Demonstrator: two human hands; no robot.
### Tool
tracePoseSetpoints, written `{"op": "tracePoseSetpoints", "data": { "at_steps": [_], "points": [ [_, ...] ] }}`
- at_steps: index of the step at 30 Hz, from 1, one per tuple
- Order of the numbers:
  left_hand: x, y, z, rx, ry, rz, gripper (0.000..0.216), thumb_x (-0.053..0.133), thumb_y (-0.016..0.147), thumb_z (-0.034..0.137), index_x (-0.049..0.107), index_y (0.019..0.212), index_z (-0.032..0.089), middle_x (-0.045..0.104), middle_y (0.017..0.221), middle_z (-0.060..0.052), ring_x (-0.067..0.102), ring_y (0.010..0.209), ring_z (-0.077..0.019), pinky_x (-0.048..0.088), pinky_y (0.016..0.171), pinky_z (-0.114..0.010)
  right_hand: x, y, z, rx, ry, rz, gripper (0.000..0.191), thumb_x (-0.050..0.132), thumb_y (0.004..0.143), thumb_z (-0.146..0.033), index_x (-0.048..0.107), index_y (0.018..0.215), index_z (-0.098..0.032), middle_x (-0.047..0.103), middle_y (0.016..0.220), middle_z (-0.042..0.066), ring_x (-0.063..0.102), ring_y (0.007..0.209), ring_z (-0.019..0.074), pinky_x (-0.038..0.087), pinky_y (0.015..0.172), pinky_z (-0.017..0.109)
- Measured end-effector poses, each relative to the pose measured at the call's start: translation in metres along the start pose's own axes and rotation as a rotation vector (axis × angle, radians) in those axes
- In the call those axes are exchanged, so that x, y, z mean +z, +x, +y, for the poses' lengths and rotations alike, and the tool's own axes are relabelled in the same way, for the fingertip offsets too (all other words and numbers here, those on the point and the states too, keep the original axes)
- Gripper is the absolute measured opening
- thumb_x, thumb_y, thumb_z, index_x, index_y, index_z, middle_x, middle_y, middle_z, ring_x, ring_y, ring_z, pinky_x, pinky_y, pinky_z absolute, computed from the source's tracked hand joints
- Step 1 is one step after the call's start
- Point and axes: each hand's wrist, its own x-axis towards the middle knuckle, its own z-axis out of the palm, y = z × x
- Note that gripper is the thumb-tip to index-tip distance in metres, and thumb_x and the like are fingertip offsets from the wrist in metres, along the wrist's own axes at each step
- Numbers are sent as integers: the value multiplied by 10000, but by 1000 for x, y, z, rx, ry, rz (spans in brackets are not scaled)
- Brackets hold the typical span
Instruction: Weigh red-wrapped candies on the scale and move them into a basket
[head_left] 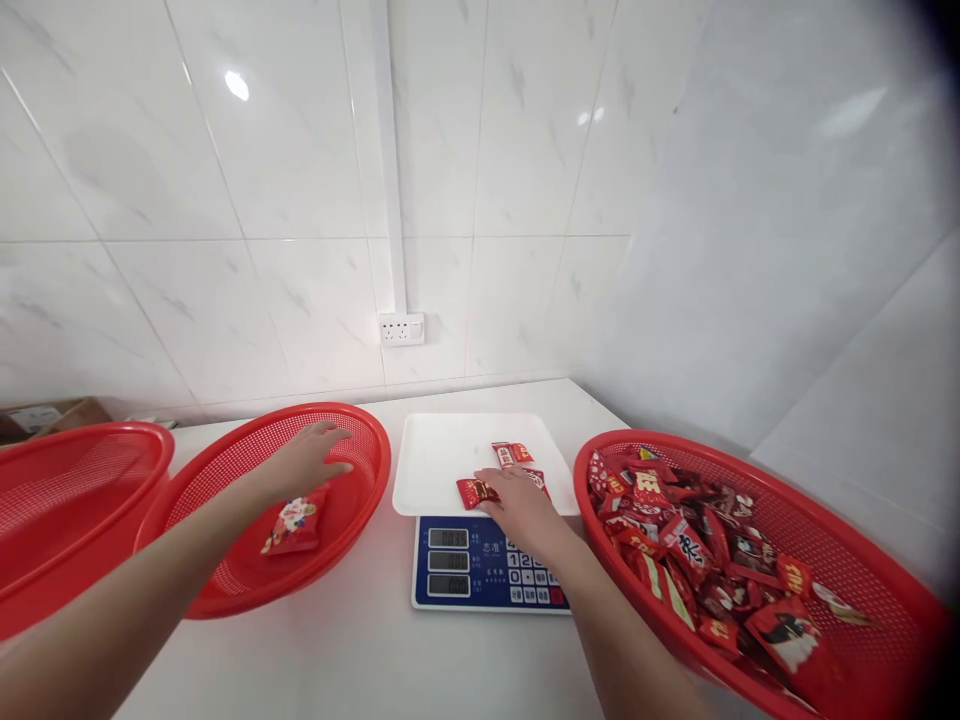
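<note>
My left hand [307, 460] reaches over the middle red basket [379, 465], its fingers spread and holding nothing. Below it in that basket lies a red snack packet with a colourful print [295, 524]. My right hand [521, 508] is over the white pan [435, 455] of a blue digital scale [484, 590]. Its thumb and fingers close around a small dark-red snack packet [472, 492], which sticks out on the left. Other small red packets [512, 454] lie on the pan beyond my fingers, one partly hidden by the hand.
On the right, a large red basket [892, 580] holds a heap of mixed red snack packets [697, 545]. Another red basket [90, 440] stands at the far left, with a cardboard box [82, 415] behind it. A socket [402, 329] is on the tiled wall.
</note>
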Motion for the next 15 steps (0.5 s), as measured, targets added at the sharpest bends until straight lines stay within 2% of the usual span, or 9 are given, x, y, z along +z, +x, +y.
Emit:
{"op": "tracePoseSetpoints", "data": {
  "at_steps": [4,7,9,11,13,15],
  "points": [
    [27,-4,38,128,-65,-99,517,508,778,483,521,1245,261,459,1383,-85,401,1264,-310,345,1011,-479,-4,17,-3,11,-31,-37,398,584,746,-107,629,1129,-205,678,1065,94,502,1131,297,414,885,406],
    [46,-4,66,217,-146,-173,507,514,784,503,525,1234,269,512,1338,-63,433,1242,-275,366,1007,-419,-4,15,-15,-18,-43,-6,398,602,740,-109,612,1130,-190,678,1034,96,487,1125,291,390,901,401],
    [57,-1,79,254,-212,-231,500,498,795,513,514,1229,265,608,1206,-61,548,1113,-244,449,916,-374,-4,10,-28,-65,-15,37,389,614,759,-146,580,1143,-202,663,1055,69,492,1093,256,388,904,372],
    [65,2,86,268,-272,-285,450,459,821,494,519,1193,249,683,972,-37,643,867,-195,517,745,-317,-3,3,-39,-124,55,102,361,622,773,-180,559,1127,-219,648,1053,46,503,1051,228,405,880,354],
    [66,3,89,259,-303,-297,385,429,837,456,531,1134,232,671,794,-1,635,685,-153,514,616,-270,-4,0,-42,-182,124,170,345,620,787,-212,545,1123,-228,630,1066,45,502,1055,223,407,884,370],
    [58,2,84,228,-291,-251,346,429,831,441,542,1078,226,642,734,12,606,639,-146,486,568,-256,-7,1,-36,-184,129,211,396,602,811,-260,506,1194,-232,590,1163,58,472,1126,227,379,941,396]
  ]
}}
